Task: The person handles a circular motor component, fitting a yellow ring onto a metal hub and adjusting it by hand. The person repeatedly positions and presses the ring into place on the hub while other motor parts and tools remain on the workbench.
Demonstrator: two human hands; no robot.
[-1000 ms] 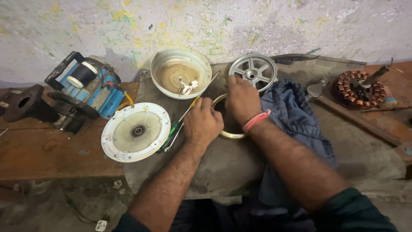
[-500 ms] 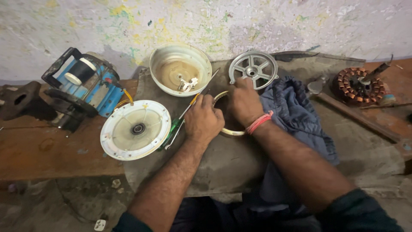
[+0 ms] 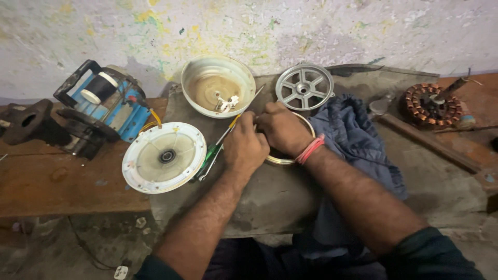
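My left hand (image 3: 245, 147) and my right hand (image 3: 282, 128) meet over a round cream-rimmed part (image 3: 284, 159) lying on the grey slab (image 3: 270, 202). Both sets of fingers are curled on that part, which is mostly hidden under them. A red band circles my right wrist. Just left of my left hand lie a green-handled screwdriver (image 3: 209, 157) and a yellow-handled one (image 3: 234, 123). A white round fan cover (image 3: 164, 156) with a centre bearing rests further left.
A cream bowl-shaped housing (image 3: 218, 86) and a grey spoked wheel (image 3: 304, 86) stand at the back by the wall. A blue cloth (image 3: 358, 145) lies to the right, a copper-wound stator (image 3: 432, 105) far right. A blue machine (image 3: 101, 106) sits on the wooden bench (image 3: 57, 186) left.
Both hands have stayed on the round part, shifting only slightly. The camera view has drifted a little.
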